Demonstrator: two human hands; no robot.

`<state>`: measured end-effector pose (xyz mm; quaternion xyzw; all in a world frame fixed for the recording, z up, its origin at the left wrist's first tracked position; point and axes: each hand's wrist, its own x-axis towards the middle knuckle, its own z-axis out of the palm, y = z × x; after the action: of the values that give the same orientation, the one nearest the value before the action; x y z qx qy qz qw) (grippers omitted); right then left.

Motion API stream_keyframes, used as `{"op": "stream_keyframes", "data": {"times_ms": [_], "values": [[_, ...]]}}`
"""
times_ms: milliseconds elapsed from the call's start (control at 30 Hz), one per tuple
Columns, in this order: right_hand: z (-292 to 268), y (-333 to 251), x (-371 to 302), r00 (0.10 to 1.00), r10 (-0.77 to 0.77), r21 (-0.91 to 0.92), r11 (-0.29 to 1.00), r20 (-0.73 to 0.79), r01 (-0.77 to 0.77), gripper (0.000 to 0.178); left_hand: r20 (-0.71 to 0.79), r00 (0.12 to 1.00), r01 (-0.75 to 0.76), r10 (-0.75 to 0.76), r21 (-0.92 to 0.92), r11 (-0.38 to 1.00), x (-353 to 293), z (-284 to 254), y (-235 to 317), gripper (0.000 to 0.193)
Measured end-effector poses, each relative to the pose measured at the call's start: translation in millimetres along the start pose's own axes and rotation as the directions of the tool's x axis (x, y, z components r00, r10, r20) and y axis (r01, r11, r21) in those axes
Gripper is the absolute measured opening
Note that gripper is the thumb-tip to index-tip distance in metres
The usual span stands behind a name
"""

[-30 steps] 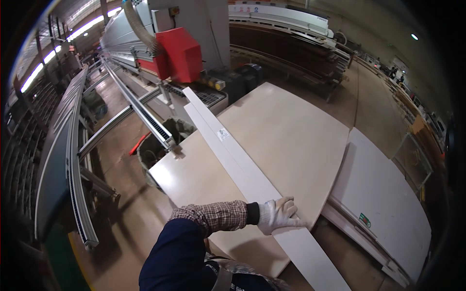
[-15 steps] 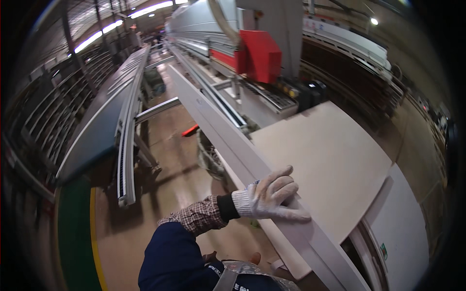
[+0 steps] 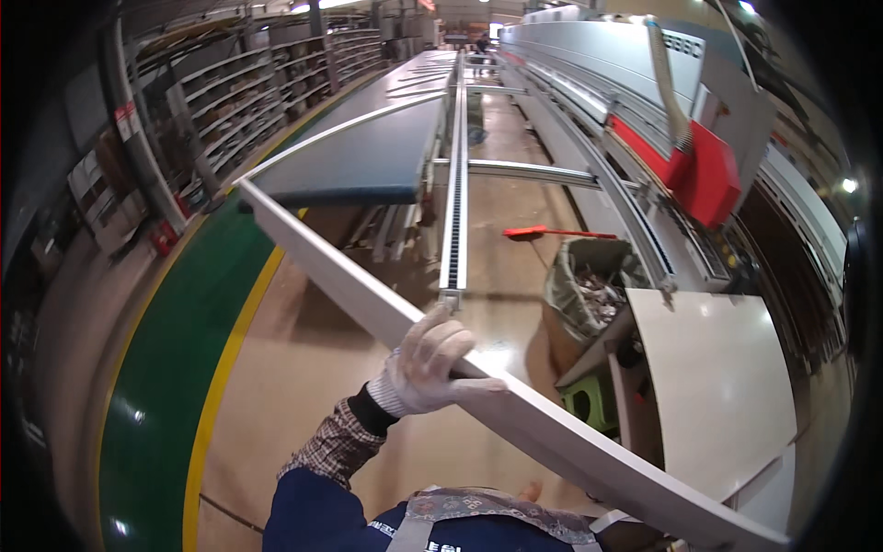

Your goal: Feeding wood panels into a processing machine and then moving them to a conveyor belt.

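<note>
A long, narrow white board [image 3: 543, 409] runs slantwise in front of me, from the far left down to the lower right. My left hand [image 3: 430, 363], in a white knit glove, is closed around it near its middle. The fingers lie over the upper edge and the thumb presses along the near face. The board is tipped up on edge, its far end [image 3: 262, 198] overlapping the corner of a dark belt table [image 3: 359, 156] in the picture. Whether they touch I cannot tell. My right hand does not show.
A long machine with a red hood [image 3: 708, 175] and rail stands on the right. A pale panel worktop [image 3: 713, 386], a waste sack [image 3: 589, 285] and a red-handled tool [image 3: 561, 233] are nearer. A metal rail [image 3: 454, 202] juts towards me. A yellow-edged green strip [image 3: 175, 377] marks the floor.
The view has turned left. The board has swung leftward, away from the pale worktop, and tipped more onto its edge. My left hand has kept its hold on it.
</note>
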<state>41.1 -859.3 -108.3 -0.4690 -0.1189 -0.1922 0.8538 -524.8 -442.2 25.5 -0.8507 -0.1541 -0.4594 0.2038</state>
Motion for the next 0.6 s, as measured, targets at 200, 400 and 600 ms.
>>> {"op": "stream_keyframes", "data": {"times_ms": [200, 400, 600], "values": [[161, 36, -99, 0.982, 0.05, 0.128, 0.989, 0.181, -0.074, 0.047, 0.082, 0.955, 0.268, -0.286, 0.182, 0.946, -124, -104, -38, 0.045], [348, 45, -255, 0.754, 0.506, 0.34, 0.683, 0.418, -0.647, 0.043, 0.035, 0.854, 0.44, -0.52, 0.485, 0.755, -258, -160, -54, 0.059], [502, 98, -428, 0.555, 0.516, 0.305, 0.492, 0.652, -0.815, 0.037, -0.061, 0.726, 0.554, -0.685, 0.643, 0.53, -362, -176, -102, 0.091]]}}
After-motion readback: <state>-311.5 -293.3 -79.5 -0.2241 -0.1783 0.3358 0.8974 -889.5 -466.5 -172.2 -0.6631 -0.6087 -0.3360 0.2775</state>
